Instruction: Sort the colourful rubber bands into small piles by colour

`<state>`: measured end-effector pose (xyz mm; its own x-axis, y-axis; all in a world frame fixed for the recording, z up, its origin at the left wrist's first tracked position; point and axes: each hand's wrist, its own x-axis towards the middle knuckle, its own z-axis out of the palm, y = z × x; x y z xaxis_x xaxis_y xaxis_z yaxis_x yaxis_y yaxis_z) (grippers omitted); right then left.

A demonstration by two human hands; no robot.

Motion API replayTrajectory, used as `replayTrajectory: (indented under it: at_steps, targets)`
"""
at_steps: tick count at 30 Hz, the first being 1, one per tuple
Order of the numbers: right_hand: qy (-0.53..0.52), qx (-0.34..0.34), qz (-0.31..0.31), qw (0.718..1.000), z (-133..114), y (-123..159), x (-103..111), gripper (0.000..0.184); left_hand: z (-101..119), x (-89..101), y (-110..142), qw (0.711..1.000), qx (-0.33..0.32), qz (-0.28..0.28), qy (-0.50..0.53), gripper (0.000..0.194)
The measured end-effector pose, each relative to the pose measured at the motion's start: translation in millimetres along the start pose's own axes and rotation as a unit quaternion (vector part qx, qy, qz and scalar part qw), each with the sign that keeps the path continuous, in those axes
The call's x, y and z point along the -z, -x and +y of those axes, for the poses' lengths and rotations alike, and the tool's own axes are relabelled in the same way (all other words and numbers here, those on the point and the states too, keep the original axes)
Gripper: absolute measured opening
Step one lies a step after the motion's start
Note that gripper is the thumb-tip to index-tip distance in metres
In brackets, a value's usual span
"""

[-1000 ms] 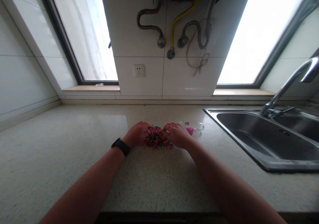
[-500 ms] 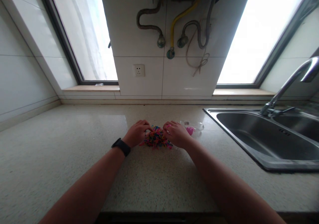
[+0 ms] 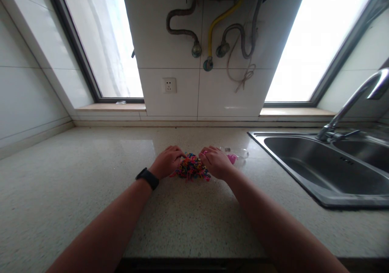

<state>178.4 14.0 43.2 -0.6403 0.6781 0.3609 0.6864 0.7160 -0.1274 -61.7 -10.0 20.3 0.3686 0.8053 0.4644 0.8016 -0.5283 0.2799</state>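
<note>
A loose heap of small, thin, many-coloured pieces (image 3: 192, 168) lies on the counter, too small to name exactly. My left hand (image 3: 168, 160) is at the heap's left edge, fingers curled together and thumb against the pieces; what they pinch, if anything, is hidden. At the right edge, my right hand (image 3: 215, 161) has its fingers closed, with a bit of pink showing among them. Behind that hand a clear plastic bottle (image 3: 242, 153) lies on its side, partly covered, and a bright pink object (image 3: 232, 158) is beside or inside it.
The speckled stone counter (image 3: 91, 175) runs to the tiled wall. On the right, a steel double sink (image 3: 304, 167) with a tall faucet (image 3: 349, 103) is set into it. Hoses (image 3: 182, 32) and a wall socket (image 3: 169, 85) are above the back edge.
Both hands stay at the sides of the heap. The fingers have shifted only slightly, and the heap looks nearly the same.
</note>
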Motion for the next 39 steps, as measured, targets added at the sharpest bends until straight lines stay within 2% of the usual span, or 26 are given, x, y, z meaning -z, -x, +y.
replayTrajectory:
  at_steps: [10, 16, 19, 24, 27, 32, 35, 39]
  targets:
    - [0.038, 0.005, 0.005, 0.999, 6, -2, -7, 0.04, -3, -1.7, 1, 1.0, -0.001, 0.005, -0.005, 0.027]
    - [0.009, -0.037, 0.02, 0.999, 10, -2, -10, 0.029, -6, -1.8, 2, 1.0, 0.008, 0.005, -0.019, 0.023]
    - [0.003, -0.074, 0.008, 0.997, 13, 2, -7, 0.028, -8, 1.1, 3, 0.999, 0.015, -0.006, -0.029, 0.026]
    - [0.007, -0.1, -0.041, 0.994, 20, 8, -1, 0.043, -15, 15.8, 10, 0.995, 0.059, -0.064, -0.055, 0.038]
    - [-0.003, -0.107, -0.082, 0.991, 26, 11, 2, 0.048, -21, 29.2, 17, 0.987, 0.092, -0.118, -0.061, 0.04]
    - [-0.034, -0.077, -0.135, 0.987, 32, 16, 8, 0.034, -25, 45.2, 26, 0.967, 0.088, -0.236, 0.045, 0.043]
    - [-0.084, -0.053, -0.167, 0.981, 32, 18, 11, 0.026, -25, 48.1, 28, 0.956, 0.095, -0.261, 0.091, 0.045]
    - [-0.106, -0.034, -0.161, 0.981, 32, 18, 10, 0.019, -24, 47.7, 26, 0.953, 0.099, -0.265, 0.11, 0.038]
